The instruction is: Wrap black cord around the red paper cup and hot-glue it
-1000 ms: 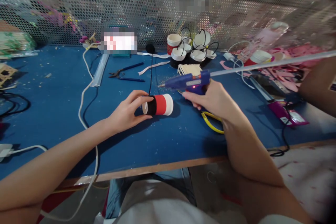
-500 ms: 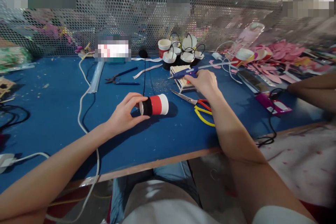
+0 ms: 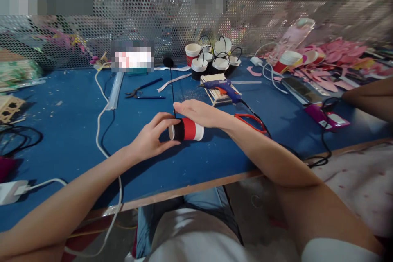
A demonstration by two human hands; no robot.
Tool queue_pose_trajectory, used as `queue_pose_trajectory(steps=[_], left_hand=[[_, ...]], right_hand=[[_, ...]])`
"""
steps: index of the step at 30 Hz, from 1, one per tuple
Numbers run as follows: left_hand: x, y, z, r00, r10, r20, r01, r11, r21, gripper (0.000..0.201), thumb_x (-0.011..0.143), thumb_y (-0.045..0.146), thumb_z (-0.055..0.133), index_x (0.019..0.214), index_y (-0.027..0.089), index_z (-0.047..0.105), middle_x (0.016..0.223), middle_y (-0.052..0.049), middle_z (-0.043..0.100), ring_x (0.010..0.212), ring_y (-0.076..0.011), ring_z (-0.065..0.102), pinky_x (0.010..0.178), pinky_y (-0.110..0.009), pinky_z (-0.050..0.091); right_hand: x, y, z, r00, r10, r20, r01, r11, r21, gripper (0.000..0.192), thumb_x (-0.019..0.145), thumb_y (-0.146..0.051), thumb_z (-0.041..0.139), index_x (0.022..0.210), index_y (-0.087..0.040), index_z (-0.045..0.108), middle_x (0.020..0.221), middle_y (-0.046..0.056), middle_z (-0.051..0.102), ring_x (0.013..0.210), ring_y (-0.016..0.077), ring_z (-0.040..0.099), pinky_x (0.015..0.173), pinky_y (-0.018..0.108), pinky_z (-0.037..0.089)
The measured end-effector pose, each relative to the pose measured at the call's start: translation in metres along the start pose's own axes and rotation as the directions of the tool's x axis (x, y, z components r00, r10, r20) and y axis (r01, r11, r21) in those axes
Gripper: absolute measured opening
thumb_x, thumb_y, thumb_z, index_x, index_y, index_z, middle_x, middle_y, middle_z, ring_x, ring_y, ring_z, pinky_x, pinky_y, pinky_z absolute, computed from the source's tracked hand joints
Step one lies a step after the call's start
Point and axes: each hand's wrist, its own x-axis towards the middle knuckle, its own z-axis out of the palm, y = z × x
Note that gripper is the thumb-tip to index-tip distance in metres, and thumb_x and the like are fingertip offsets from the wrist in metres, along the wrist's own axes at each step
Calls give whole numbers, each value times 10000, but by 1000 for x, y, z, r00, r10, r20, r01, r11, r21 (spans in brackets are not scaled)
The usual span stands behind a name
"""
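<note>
L hand [image 3: 149, 139] gripped the paper cup [image 3: 186, 129], which lay on its side near the middle of the blue table [image 3: 61, 131], black end toward the palm. R hand [image 3: 201, 113] rested over the cup's top w/ fingertips pinching the black cord [image 3: 171, 86] at the cup. Glue gun [image 3: 221, 86] sat on the wooden sticks [image 3: 215, 94] behind, w/ scissors [image 3: 250, 119] just beside the R wrist. Risks, imo: cord slipping off if the pinch eased too soon; hot glue burning fingertips.

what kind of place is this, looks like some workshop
Most likely a handicraft assembly bench in a small workshop. A blue glue gun lies on the blue worktable, finished white paper cups with black wire handles cluster by the perforated metal screen, and pink cut-out shapes are piled nearby.
</note>
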Motion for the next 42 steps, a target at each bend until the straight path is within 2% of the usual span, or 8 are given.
queue_pose_trajectory(steps=[2, 6, 12, 16, 22, 35, 39, 42], left_hand=[[0, 2, 0, 999, 31, 18, -31, 999, 16, 473, 784, 342, 653, 1182, 165, 470, 1149, -139, 504, 1111, -254, 525, 908, -384, 509], [1, 4, -1, 999, 31, 20, -30, 999, -45, 475, 777, 315, 665, 1185, 167, 472, 1152, -131, 508, 1091, -233, 530, 909, -366, 509], [-1, 2, 1, 982, -185, 31, 185, 927, -326, 606, 734, 294, 712, 1250, 191, 410, 1120, -98, 518, 903, -165, 597, 828, -334, 547], [-1, 3, 3, 969, -237, 66, 244, 885, -396, 564, 723, 297, 721, 1210, 190, 457, 1084, -83, 522, 856, -148, 601, 803, -320, 555], [1, 5, 3, 981, -178, 81, 195, 908, -370, 542, 727, 288, 719, 1200, 186, 476, 1107, -99, 519, 912, -170, 587, 801, -325, 555], [2, 6, -1, 999, -14, 35, 16, 999, -43, 444, 791, 304, 648, 1186, 205, 470, 1175, -124, 510, 1109, -242, 524, 927, -426, 483], [3, 5, -1, 998, -44, 55, 46, 998, -35, 416, 801, 303, 636, 1176, 216, 479, 1180, -121, 508, 1114, -245, 526, 929, -442, 481], [2, 5, 0, 988, -130, 81, 141, 980, -140, 518, 751, 345, 688, 1199, 211, 466, 1183, -120, 525, 1108, -248, 536, 928, -438, 486]], right_hand=[[3, -5, 3, 999, 6, 53, -11, 996, 89, 490, 909, -510, 338, 691, -156, 597, 708, 33, 608, 683, 124, 532, 657, 273, 384], [1, -5, 3, 992, 25, -126, 8, 967, 255, 188, 796, -319, 568, 728, -149, 609, 727, 9, 618, 696, 110, 533, 666, 258, 399], [-12, 1, -2, 950, 37, -309, 68, 943, 325, 224, 794, -369, 565, 714, -161, 543, 683, -5, 561, 651, 107, 492, 620, 260, 394], [-15, 7, -4, 926, 42, -375, 81, 949, 304, 232, 816, -368, 543, 718, -157, 534, 672, 0, 550, 628, 103, 473, 587, 258, 371], [-14, 16, 3, 932, 36, -361, 67, 961, 268, 221, 824, -351, 541, 702, -169, 512, 650, -12, 538, 608, 96, 440, 585, 257, 354], [-11, 16, 19, 950, 98, -295, -54, 986, 155, 235, 837, -364, 503, 707, -169, 518, 652, -11, 535, 610, 101, 446, 603, 255, 334], [-10, 15, 23, 950, 132, -284, -97, 986, 133, 222, 836, -351, 501, 702, -174, 505, 639, -19, 528, 602, 101, 452, 588, 250, 318], [-11, 14, 24, 951, 135, -278, -103, 986, 129, 211, 842, -339, 497, 713, -173, 511, 653, -13, 541, 612, 105, 467, 592, 252, 317]])
